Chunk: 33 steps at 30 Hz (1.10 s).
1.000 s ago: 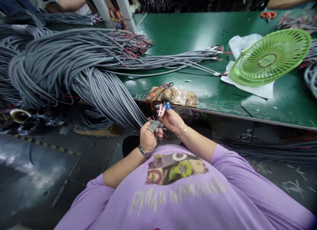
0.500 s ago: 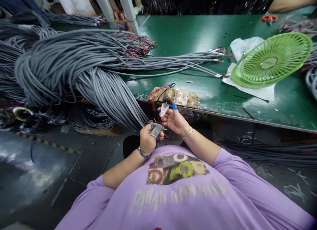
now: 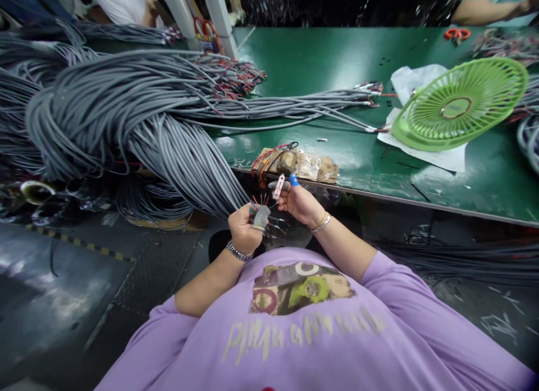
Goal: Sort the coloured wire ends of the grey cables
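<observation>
My left hand (image 3: 245, 232) is closed in front of my belly around the end of a grey cable, with thin coloured wires (image 3: 260, 201) fanning out above it. A grey wrapped piece (image 3: 261, 217) covers the grip; whether it is a thumb cover or cable jacket I cannot tell. To its right, my right hand (image 3: 301, 207) pinches a small pale pink connector-like piece (image 3: 278, 186) with dark spots. A blue finger cot (image 3: 293, 180) caps one digit of that hand. A thin dark wire seems to run between the two hands.
Grey cables (image 3: 96, 99) pile up at left and drape over the green table's (image 3: 362, 172) edge. A taped wooden block (image 3: 309, 165) lies at that edge. A green fan (image 3: 458, 107) stands right, orange-handled scissors (image 3: 457, 35) behind it. Co-workers' arms (image 3: 484, 10) show at the back.
My left hand has shifted slightly left, away from my right. The pale piece in my right hand has turned more upright, showing its spotted face.
</observation>
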Each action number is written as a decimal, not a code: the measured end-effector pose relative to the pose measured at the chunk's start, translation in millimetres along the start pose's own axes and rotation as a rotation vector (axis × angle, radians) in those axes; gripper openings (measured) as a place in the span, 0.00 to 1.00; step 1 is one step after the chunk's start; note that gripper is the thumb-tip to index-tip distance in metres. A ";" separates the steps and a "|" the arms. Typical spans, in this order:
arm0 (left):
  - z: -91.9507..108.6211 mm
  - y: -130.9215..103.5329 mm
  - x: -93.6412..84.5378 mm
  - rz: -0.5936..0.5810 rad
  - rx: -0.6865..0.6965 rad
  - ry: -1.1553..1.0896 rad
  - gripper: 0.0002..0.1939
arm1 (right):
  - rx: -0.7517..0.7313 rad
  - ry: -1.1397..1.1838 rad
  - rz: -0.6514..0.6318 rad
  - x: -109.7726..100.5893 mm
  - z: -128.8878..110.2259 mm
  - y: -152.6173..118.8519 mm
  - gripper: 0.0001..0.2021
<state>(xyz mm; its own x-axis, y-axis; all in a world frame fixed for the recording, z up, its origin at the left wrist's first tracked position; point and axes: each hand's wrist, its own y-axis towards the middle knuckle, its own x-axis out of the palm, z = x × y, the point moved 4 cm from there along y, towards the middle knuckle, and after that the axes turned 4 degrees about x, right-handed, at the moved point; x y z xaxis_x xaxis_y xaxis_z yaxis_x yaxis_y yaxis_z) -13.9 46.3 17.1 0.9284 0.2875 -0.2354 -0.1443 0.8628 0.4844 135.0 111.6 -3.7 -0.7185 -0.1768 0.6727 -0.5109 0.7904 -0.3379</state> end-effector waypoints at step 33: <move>19.2 14.5 13.2 -0.055 0.405 0.456 0.10 | -0.070 0.138 0.041 7.9 13.2 16.4 0.25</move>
<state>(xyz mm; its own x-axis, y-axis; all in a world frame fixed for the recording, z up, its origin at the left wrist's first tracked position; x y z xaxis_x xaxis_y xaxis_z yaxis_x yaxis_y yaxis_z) 2.8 54.7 37.2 0.6775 0.4735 -0.5628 0.1245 0.6804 0.7222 114.7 115.5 -12.6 -0.6637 -0.0653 0.7452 -0.4452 0.8350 -0.3234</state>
